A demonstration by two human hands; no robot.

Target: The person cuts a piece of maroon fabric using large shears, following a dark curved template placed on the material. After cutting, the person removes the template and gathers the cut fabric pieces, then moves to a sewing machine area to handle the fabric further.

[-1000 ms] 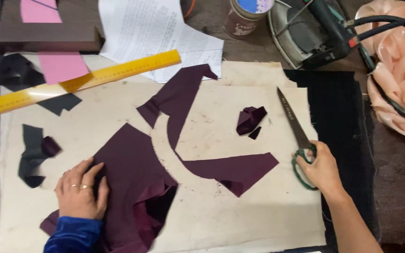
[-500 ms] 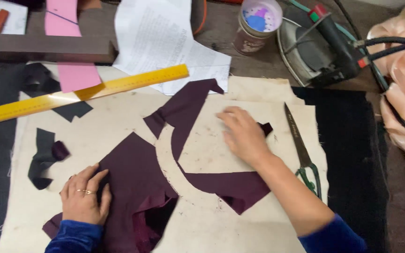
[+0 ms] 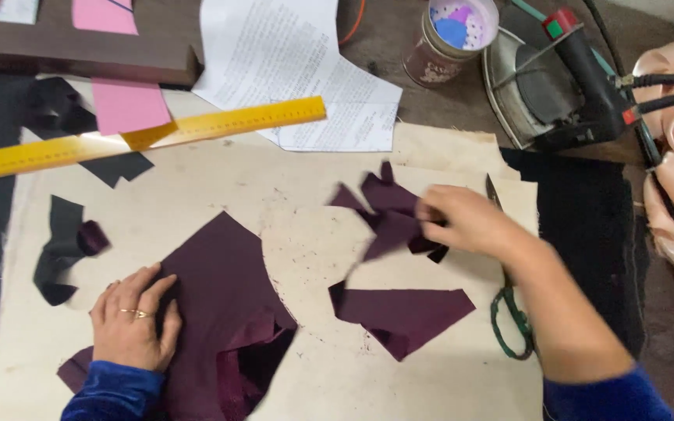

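While pinching the curved maroon offcut (image 3: 388, 214) in closed fingers, right hand (image 3: 462, 222) lifts its upper end just off the cream cutting cloth (image 3: 306, 234), lower end (image 3: 399, 316) trailing flat. Left hand (image 3: 130, 320), flat and open, gripping nothing, presses the large maroon fabric panel (image 3: 224, 312), left of the offcut.

Scissors (image 3: 509, 312) just right of the offcut, partly under the right forearm, blades toward the far side: risk of a sleeve or wrist catching the green handles and dragging them, or of the trailing strip snagging on them.

Thin strip, likely to stretch or fray if pulled hard while its lower end clings to the cloth.

Folded edge of the panel near the offcut's lower end: risk of the panel shifting should the pressing palm ease off.

Further left of the offcut, small black scraps (image 3: 60, 249); beyond, a yellow ruler (image 3: 142, 140), pink card (image 3: 122, 101) and printed paper (image 3: 298, 70), all light enough to slide if brushed.

Far right of the offcut, an electric iron (image 3: 555, 86) with cables (image 3: 665, 86) on the bench (image 3: 384, 47), beside a tin (image 3: 450, 35): possible tangle or scorch hazard; heat cannot be judged.
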